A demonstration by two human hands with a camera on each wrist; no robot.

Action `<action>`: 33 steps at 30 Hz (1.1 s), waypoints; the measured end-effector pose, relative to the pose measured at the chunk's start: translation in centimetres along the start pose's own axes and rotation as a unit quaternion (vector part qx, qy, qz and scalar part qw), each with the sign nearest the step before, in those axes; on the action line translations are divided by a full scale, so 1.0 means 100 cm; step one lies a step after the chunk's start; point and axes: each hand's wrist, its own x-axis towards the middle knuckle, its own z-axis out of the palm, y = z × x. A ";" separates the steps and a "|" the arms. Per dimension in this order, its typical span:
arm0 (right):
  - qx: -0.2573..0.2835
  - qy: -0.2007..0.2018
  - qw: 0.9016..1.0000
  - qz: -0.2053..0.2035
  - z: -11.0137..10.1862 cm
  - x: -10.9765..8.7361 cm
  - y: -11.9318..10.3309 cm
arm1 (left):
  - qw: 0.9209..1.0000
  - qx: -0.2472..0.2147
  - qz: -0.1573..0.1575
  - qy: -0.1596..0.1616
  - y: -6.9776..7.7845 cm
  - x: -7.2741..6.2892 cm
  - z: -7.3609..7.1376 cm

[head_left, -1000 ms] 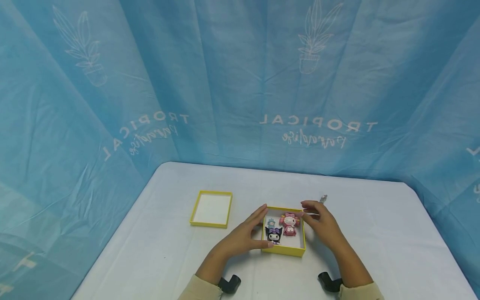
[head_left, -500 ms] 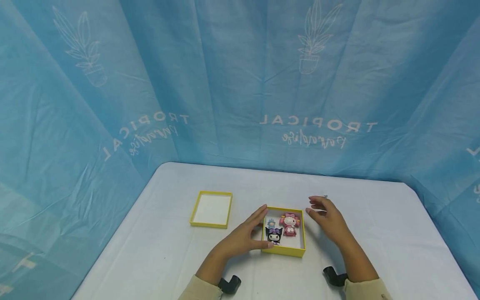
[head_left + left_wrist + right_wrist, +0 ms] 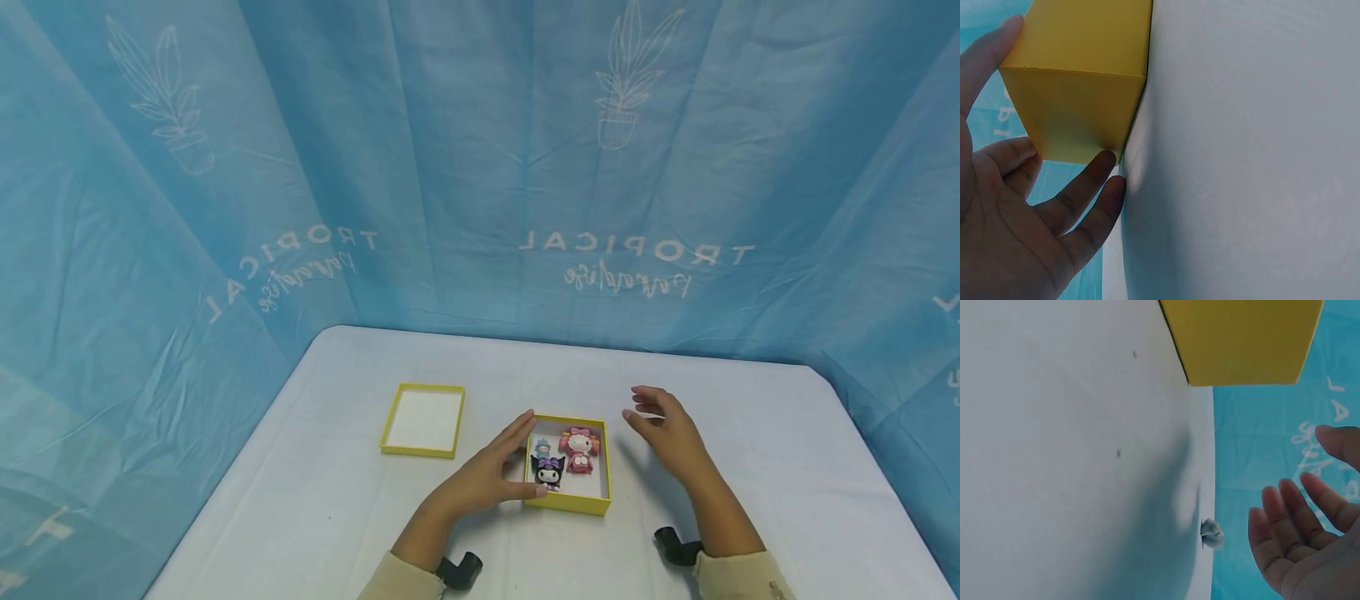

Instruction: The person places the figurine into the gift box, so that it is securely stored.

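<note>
A shallow yellow box (image 3: pixel 567 502) with a white inside lies on the table. My left hand (image 3: pixel 487 477) holds it at its left side, thumb at the near edge and fingers towards the far corner. In the left wrist view, fingertips touch the yellow wall (image 3: pixel 1079 112). Inside lie a pink figurine (image 3: pixel 580 451), a black-and-purple one (image 3: pixel 548 472) and a small blue one (image 3: pixel 542 448). My right hand (image 3: pixel 667 429) hovers right of the box, fingers loosely bent, holding nothing. Beyond it, the right wrist view shows a small greyish object (image 3: pixel 1211 534), its kind unclear.
A yellow-rimmed lid (image 3: pixel 423 451), white inside, lies at the left of the box. Blue printed curtains (image 3: pixel 465 183) hang behind the white-covered table (image 3: pixel 300 483). Black curved pieces (image 3: pixel 461 572) sit at both wrists.
My right hand has drawn away from the box's right edge, moving right and slightly farther back, and covers the small object there. The left hand and the box have stayed put.
</note>
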 end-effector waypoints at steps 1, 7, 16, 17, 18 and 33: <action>0.007 -0.003 1.000 0.004 -0.002 0.001 0.000 | 1.000 0.000 0.000 0.000 0.000 0.000 0.000; 0.005 0.014 1.000 0.020 -0.004 0.006 0.005 | 1.000 -0.007 0.004 -0.001 0.000 -0.001 0.000; 0.007 -0.002 0.999 0.052 -0.013 0.015 0.012 | 1.000 -0.010 0.005 -0.002 -0.001 0.000 0.000; 0.006 -0.002 0.998 0.058 -0.013 0.015 0.013 | 1.000 -0.011 0.006 -0.002 -0.001 0.000 0.000; 0.003 -0.002 0.998 0.063 -0.014 0.016 0.014 | 1.000 -0.013 0.006 -0.002 -0.001 0.000 0.000; 0.002 0.006 0.992 0.126 -0.014 0.024 0.026 | 1.000 -0.016 0.008 0.000 -0.003 0.001 0.001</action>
